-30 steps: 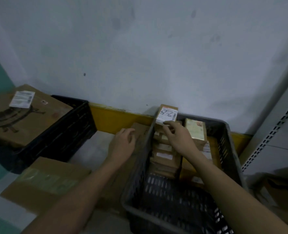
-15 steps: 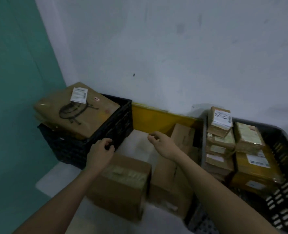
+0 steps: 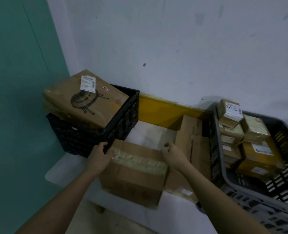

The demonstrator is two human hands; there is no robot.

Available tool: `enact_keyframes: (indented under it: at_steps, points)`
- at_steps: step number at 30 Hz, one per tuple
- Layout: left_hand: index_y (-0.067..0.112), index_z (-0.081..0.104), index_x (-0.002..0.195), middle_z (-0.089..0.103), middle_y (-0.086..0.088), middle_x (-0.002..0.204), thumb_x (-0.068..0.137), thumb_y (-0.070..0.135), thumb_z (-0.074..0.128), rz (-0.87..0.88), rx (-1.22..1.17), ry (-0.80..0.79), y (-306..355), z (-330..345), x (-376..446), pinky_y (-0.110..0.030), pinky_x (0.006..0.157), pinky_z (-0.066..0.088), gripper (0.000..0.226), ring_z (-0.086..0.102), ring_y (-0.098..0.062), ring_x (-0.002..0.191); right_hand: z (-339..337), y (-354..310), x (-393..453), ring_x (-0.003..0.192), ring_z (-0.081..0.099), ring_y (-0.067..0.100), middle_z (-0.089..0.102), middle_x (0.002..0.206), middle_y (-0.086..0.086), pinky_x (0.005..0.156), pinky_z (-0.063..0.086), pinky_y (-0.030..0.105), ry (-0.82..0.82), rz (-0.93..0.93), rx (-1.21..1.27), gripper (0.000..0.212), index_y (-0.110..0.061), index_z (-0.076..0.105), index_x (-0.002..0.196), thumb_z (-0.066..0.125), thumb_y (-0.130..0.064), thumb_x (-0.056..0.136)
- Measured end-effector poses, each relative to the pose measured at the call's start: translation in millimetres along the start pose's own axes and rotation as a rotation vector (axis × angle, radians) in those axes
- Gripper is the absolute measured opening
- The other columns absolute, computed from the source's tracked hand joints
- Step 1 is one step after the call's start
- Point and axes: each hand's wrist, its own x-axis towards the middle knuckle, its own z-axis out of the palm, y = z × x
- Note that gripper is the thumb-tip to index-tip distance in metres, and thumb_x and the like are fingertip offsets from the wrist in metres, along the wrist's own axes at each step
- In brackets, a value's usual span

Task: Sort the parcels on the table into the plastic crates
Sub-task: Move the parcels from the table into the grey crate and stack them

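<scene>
On the white table (image 3: 150, 134), between the two crates, sits a taped cardboard box (image 3: 136, 173), and both of the person's hands are at its far top edge. The left hand (image 3: 100, 155) curls its fingers over the box's far left corner, right against the wall of the black crate (image 3: 96, 132); whether it truly grips the box or only rests there, I cannot tell. The right hand (image 3: 172, 153) hovers at the box's far right corner with fingers loosely bent and holding nothing. Left of the box, the black crate carries a large brown parcel (image 3: 87, 98) lying tilted across its rim, a white label on top. Right of the box, a flatter carton (image 3: 192, 146) lies on the table, and beyond it the grey crate (image 3: 258, 200) holds stacks of small parcels (image 3: 237, 132), the topmost marked with handwritten figures.
</scene>
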Motion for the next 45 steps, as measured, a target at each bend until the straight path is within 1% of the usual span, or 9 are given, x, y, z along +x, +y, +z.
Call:
enact_keyframes:
  at_steps: [6,16,21,25,30,34,37,39,45]
  points:
    - [0.011,0.025,0.155,0.038,-0.013,0.153,0.085,0.044,0.074,-0.142,-0.164,-0.108,-16.9,17.6,-9.3,-0.042,0.104,0.041,0.092,0.043,-0.032,0.136,23.2,13.4,-20.0,0.117,0.056,0.029,0.033,0.152,0.014,0.092,0.050,0.036,-0.001,0.022,0.019,0.060,-0.014,0.027,0.152,0.050,-0.039,0.102]
    - [0.022,0.059,0.116,0.066,-0.005,0.114,0.074,0.039,0.085,-0.218,-0.281,-0.136,-17.7,16.2,-14.1,-0.046,0.079,0.059,0.053,0.064,-0.025,0.097,45.6,27.0,-43.5,0.105,0.065,0.027,0.060,0.133,0.007,0.086,0.057,0.043,0.063,0.056,0.251,0.061,-0.015,0.025,0.152,0.055,-0.030,0.100]
    - [0.018,0.062,0.117,0.067,-0.005,0.110,0.072,0.045,0.085,-0.164,-0.162,-0.132,13.5,-11.7,-11.2,-0.044,0.074,0.060,0.057,0.065,-0.026,0.094,23.3,9.4,-50.4,0.086,0.064,0.014,0.058,0.112,-0.006,0.070,0.055,0.029,0.061,0.020,0.345,0.056,-0.019,0.025,0.149,0.055,-0.021,0.101]
    - [0.014,0.061,0.126,0.065,-0.005,0.113,0.067,0.058,0.083,-0.162,-0.086,-0.152,45.9,-54.4,-5.1,-0.049,0.079,0.060,0.077,0.065,-0.030,0.099,-11.3,-16.3,-46.5,0.082,0.068,0.030,0.060,0.093,-0.001,0.068,0.059,0.053,0.079,-0.004,0.321,0.047,-0.021,0.038,0.138,0.059,-0.032,0.098]
    - [0.013,0.061,0.126,0.064,-0.009,0.113,0.069,0.050,0.085,-0.148,-0.149,-0.104,91.5,-91.9,-14.4,-0.049,0.060,0.062,0.072,0.064,-0.032,0.097,-51.1,-43.3,-40.9,0.083,0.068,0.037,0.056,0.084,-0.004,0.066,0.057,0.057,0.186,-0.095,0.360,0.050,-0.023,0.037,0.143,0.057,-0.035,0.098]
    - [0.013,0.059,0.130,0.060,-0.002,0.108,0.070,0.046,0.085,-0.080,-0.185,-0.060,122.4,-107.6,-23.2,-0.040,0.053,0.060,0.072,0.062,-0.024,0.089,-71.2,-50.1,-35.2,0.086,0.067,0.034,0.060,0.094,0.001,0.068,0.058,0.051,0.290,-0.125,0.435,0.061,-0.020,0.028,0.153,0.053,-0.037,0.100]
    - [0.017,0.060,0.124,0.062,-0.001,0.113,0.070,0.045,0.086,0.004,-0.202,-0.009,143.1,-113.2,-27.6,-0.043,0.056,0.061,0.066,0.064,-0.023,0.090,-84.3,-51.7,-29.5,0.117,0.054,0.028,0.047,0.138,0.007,0.095,0.051,0.047,0.330,-0.130,0.400,0.071,-0.016,0.019,0.157,0.050,-0.044,0.100]
    - [0.018,0.063,0.115,0.066,0.001,0.108,0.067,0.045,0.088,0.075,-0.237,0.043,152.7,-115.1,-28.2,-0.045,0.057,0.062,0.061,0.068,-0.023,0.090,-92.4,-53.3,-28.1,0.120,0.049,0.025,0.042,0.137,0.005,0.101,0.046,0.046,0.356,-0.185,0.416,0.060,-0.017,0.032,0.150,0.050,-0.043,0.099]
    - [0.025,0.053,0.134,0.066,0.004,0.121,0.050,0.052,0.090,0.250,-0.452,0.102,160.8,-114.4,-25.0,-0.035,0.079,0.056,0.095,0.066,-0.015,0.103,-113.7,-48.3,-27.7,0.102,0.062,0.010,0.055,0.121,-0.005,0.077,0.059,0.029,0.358,-0.400,0.754,0.056,-0.034,0.027,0.134,0.064,-0.016,0.096]
